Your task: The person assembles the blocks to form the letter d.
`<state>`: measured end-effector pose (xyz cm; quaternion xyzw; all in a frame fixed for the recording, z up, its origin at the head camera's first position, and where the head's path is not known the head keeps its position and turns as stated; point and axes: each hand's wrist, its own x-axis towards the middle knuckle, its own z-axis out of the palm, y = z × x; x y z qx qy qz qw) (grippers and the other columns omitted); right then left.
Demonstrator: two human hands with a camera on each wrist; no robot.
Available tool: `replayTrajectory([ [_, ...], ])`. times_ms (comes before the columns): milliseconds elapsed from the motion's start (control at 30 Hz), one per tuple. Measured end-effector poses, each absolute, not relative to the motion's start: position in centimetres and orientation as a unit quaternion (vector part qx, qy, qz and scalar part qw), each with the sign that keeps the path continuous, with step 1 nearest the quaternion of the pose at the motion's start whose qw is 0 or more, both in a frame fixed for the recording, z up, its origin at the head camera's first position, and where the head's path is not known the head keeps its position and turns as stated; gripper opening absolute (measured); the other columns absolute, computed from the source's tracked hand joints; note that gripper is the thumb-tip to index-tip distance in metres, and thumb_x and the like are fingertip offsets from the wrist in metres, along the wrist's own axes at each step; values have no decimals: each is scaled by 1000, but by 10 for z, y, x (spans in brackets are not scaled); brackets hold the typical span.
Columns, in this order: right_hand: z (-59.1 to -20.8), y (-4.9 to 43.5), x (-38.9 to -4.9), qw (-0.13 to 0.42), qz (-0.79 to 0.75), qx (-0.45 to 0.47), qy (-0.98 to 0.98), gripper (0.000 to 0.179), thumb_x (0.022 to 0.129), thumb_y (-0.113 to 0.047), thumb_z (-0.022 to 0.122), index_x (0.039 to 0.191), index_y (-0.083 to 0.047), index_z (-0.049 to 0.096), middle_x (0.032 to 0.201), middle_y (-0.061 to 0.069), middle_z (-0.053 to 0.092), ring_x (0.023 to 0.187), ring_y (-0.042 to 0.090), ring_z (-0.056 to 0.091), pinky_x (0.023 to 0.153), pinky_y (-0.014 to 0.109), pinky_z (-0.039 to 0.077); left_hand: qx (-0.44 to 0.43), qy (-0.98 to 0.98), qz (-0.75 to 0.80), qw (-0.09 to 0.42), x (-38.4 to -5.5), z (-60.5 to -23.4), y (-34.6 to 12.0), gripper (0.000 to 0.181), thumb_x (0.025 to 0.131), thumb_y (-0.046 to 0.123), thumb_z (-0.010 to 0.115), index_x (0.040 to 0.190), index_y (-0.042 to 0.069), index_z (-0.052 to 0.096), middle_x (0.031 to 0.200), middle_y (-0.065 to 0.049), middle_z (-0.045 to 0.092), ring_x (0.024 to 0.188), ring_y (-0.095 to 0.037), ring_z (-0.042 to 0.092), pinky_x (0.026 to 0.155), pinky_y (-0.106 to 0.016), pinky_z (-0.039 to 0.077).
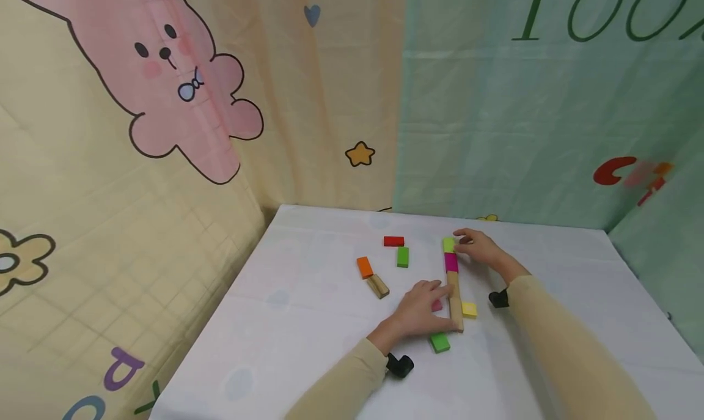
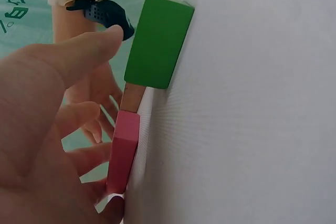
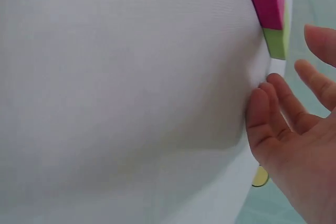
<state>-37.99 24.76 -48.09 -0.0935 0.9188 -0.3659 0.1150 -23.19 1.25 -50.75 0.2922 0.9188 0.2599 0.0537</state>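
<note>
A straight row of blocks lies on the white table: a lime green block point(image 1: 448, 244) at the far end, a magenta block point(image 1: 451, 262), then a wooden stretch point(image 1: 455, 307) nearest the person. My left hand point(image 1: 419, 310) spreads along the left side of the wood, thumb at its near end and fingertips farther up. A pink block point(image 2: 124, 150) sits by those fingers, partly hidden in the head view, and a green block point(image 2: 159, 43) lies near the thumb. Beside the lime green end is my right hand point(image 1: 481, 249), fingers loosely bent, holding nothing in the right wrist view.
A yellow block point(image 1: 469, 310) sits just right of the wood. Left of the row lie a red block point(image 1: 393, 241), another green block point(image 1: 403, 257), an orange block point(image 1: 365, 267) and a loose wooden block point(image 1: 377, 286). Printed curtains point(image 1: 330, 102) hang behind the table.
</note>
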Motion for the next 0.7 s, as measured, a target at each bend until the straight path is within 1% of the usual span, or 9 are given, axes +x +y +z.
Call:
replayTrajectory([
  [100,-474,251,-373,115,-358,-100,921,53,103,-24,58,149,-4,42,142,30,46,127,47,46,99,60,44,283,913,288,63,-234,-508,12,74,89,58,68,154,30,44,156,-1,39,141,-18,35,110,-40,39],
  [267,-464,254,-361,82,-358,-125,922,53,102,-23,59,148,-2,44,141,30,48,126,49,47,100,62,43,277,906,311,74,-239,-504,11,68,96,47,66,155,27,41,157,-4,38,143,-19,33,113,-36,35],
  [467,-458,250,-342,53,-361,-122,923,51,101,-21,61,147,-5,46,141,27,50,124,45,48,97,60,46,280,906,310,70,-247,-493,6,60,98,37,66,153,26,44,153,0,43,141,-17,38,111,-36,37],
  [700,-467,248,-309,30,-361,-137,922,53,100,-23,63,149,-9,45,144,23,47,127,45,44,96,61,46,291,895,327,83,-255,-483,-6,52,100,30,64,149,27,50,147,6,49,134,-12,44,105,-32,43],
])
